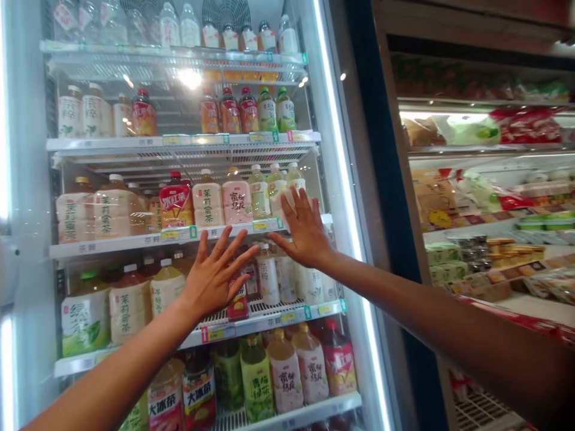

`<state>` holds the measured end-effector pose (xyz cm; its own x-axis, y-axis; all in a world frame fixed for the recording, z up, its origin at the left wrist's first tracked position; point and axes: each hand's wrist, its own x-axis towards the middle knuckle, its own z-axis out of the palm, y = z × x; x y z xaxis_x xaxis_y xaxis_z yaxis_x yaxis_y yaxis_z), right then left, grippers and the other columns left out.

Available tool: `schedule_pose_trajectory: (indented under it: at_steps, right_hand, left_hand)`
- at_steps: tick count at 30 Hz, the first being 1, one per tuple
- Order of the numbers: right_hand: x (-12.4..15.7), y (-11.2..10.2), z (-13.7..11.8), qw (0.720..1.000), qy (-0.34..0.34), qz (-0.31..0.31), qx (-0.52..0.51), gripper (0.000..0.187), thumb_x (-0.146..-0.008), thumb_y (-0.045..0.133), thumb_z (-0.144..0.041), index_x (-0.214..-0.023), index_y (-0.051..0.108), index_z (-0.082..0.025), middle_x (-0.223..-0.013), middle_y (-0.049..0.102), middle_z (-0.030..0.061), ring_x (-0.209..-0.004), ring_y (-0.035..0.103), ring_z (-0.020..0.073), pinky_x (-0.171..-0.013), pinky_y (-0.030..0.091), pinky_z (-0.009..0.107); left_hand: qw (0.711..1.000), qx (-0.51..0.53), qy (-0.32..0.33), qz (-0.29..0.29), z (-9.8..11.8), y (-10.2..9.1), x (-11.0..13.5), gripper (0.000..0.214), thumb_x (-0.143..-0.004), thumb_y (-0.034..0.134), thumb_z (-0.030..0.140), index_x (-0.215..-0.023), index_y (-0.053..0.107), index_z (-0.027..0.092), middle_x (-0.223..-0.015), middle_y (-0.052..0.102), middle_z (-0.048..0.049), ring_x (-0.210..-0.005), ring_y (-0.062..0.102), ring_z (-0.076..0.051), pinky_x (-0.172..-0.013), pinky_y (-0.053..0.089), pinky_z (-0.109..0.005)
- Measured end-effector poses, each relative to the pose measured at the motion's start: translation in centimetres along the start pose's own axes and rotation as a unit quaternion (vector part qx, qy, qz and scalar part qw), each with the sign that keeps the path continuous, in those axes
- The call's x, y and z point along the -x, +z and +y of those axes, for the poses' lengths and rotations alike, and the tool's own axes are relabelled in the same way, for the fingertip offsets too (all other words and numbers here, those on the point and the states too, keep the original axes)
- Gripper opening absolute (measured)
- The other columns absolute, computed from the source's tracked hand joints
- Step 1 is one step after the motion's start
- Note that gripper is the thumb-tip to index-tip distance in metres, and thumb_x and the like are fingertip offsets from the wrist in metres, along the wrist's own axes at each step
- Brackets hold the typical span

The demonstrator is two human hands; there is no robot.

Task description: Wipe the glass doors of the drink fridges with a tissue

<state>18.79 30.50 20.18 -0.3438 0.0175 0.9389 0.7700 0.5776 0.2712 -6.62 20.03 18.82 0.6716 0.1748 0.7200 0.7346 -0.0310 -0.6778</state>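
Both my hands are flat against the glass door (148, 197) of a drinks cooler. My left hand (215, 275) is open with fingers spread, in front of the third shelf near a small red bottle (238, 299). My right hand (305, 230) is open too, fingers pointing up, over the shelf edge (179, 234) beside pale tea bottles (260, 191). Neither hand holds anything.
The cooler holds several wire shelves of tea and juice bottles, with large bottles (283, 371) at the bottom. A lit strip (345, 179) runs down the door's right frame. To the right stands an open chilled case (485, 209) with packaged foods.
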Motion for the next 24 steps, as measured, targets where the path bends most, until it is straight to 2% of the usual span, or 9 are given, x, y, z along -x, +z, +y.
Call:
schedule_pose_trajectory:
  at_steps: [2, 5, 7, 10, 13, 16, 19, 21, 24]
  right_hand:
    - [0.3, 0.5, -2.0, 0.999, -0.031, 0.004, -0.010, 0.102, -0.096, 0.043, -0.073, -0.164, -0.020, -0.028, -0.174, -0.013, 0.0076, -0.160, -0.005, 0.0396, -0.126, 0.006, 0.071]
    - [2.1, 1.1, -5.8, 0.973, -0.220, -0.067, -0.036, 0.105, -0.089, 0.049, -0.080, -0.167, -0.001, -0.030, -0.175, 0.003, 0.0086, -0.161, 0.000, 0.0389, -0.127, 0.006, 0.070]
    - [1.1, 1.2, -7.9, 0.951, -0.292, -0.099, -0.037, 0.100, -0.089, 0.049, -0.081, -0.167, 0.012, -0.030, -0.175, 0.014, 0.0083, -0.161, 0.005, 0.0370, -0.127, 0.006, 0.069]
    - [-4.4, 1.6, -10.7, 0.980, -0.189, -0.064, -0.006, 0.089, -0.094, 0.045, -0.076, -0.165, 0.021, -0.027, -0.175, 0.011, 0.0117, -0.161, 0.003, 0.0377, -0.126, 0.004, 0.071]
    - [-9.0, 2.4, -14.6, 0.995, -0.089, -0.031, 0.011, 0.094, -0.094, 0.042, -0.078, -0.165, 0.020, -0.022, -0.175, 0.006, 0.0148, -0.161, -0.001, 0.0394, -0.125, 0.000, 0.072]
    - [-8.7, 3.5, -18.8, 0.977, -0.207, -0.052, -0.007, 0.100, -0.091, 0.042, -0.083, -0.165, 0.022, -0.018, -0.174, 0.010, 0.0141, -0.161, 0.000, 0.0385, -0.127, 0.002, 0.069]
    - [-8.4, 4.1, -20.8, 0.942, -0.325, -0.078, -0.022, 0.098, -0.091, 0.047, -0.079, -0.164, 0.025, -0.017, -0.174, 0.016, 0.0129, -0.161, 0.006, 0.0359, -0.129, 0.005, 0.064]
    - [-9.9, 4.2, -21.1, 0.953, -0.294, -0.071, -0.026, 0.095, -0.091, 0.051, -0.075, -0.164, 0.023, -0.020, -0.174, 0.016, 0.0109, -0.161, 0.007, 0.0351, -0.129, 0.004, 0.064]
    - [-12.5, 4.5, -22.0, 0.984, -0.170, -0.041, -0.038, 0.100, -0.090, 0.051, -0.077, -0.165, 0.019, -0.021, -0.175, 0.012, 0.0116, -0.161, 0.003, 0.0378, -0.127, -0.001, 0.068]
  left_hand:
    - [1.000, -0.006, -0.005, -0.006, -1.0, -1.2, 1.1, 0.078, -0.096, 0.056, 0.052, -0.164, 0.022, 0.034, -0.173, 0.017, -0.0043, -0.162, 0.004, -0.029, -0.131, -0.010, -0.058]
    - [0.999, -0.014, -0.001, -0.029, -3.7, -3.2, 4.0, 0.076, -0.097, 0.054, 0.052, -0.164, 0.022, 0.036, -0.174, 0.017, -0.0035, -0.162, 0.006, -0.029, -0.131, -0.008, -0.059]
    - [0.999, -0.019, 0.004, -0.042, -5.9, -4.4, 6.1, 0.076, -0.097, 0.054, 0.051, -0.164, 0.021, 0.037, -0.174, 0.016, -0.0030, -0.162, 0.006, -0.029, -0.131, -0.007, -0.059]
    - [0.999, -0.030, -0.015, -0.042, -9.1, -5.7, 8.5, 0.075, -0.098, 0.055, 0.049, -0.164, 0.021, 0.037, -0.174, 0.013, -0.0031, -0.162, 0.005, -0.029, -0.131, -0.007, -0.060]
    - [0.997, -0.038, -0.061, -0.031, -11.4, -6.6, 10.2, 0.075, -0.099, 0.054, 0.046, -0.164, 0.018, 0.038, -0.175, 0.009, -0.0022, -0.162, 0.003, -0.029, -0.130, -0.007, -0.061]
    - [0.996, -0.035, -0.083, -0.029, -13.0, -7.5, 12.1, 0.074, -0.100, 0.052, 0.044, -0.164, 0.016, 0.039, -0.175, 0.007, -0.0007, -0.162, 0.002, -0.029, -0.130, -0.006, -0.061]
    - [0.996, -0.028, -0.082, -0.035, -14.6, -8.3, 14.6, 0.073, -0.100, 0.052, 0.046, -0.164, 0.016, 0.040, -0.175, 0.008, 0.0005, -0.163, 0.003, -0.029, -0.130, -0.006, -0.061]
    - [0.995, -0.025, -0.089, -0.035, -15.6, -8.6, 16.1, 0.073, -0.099, 0.052, 0.046, -0.164, 0.018, 0.039, -0.175, 0.008, 0.0005, -0.163, 0.002, -0.029, -0.130, -0.006, -0.061]
    - [0.993, -0.020, -0.113, -0.025, -16.5, -8.8, 17.9, 0.073, -0.099, 0.054, 0.043, -0.163, 0.019, 0.040, -0.175, 0.009, 0.0002, -0.163, 0.002, -0.029, -0.130, -0.006, -0.061]
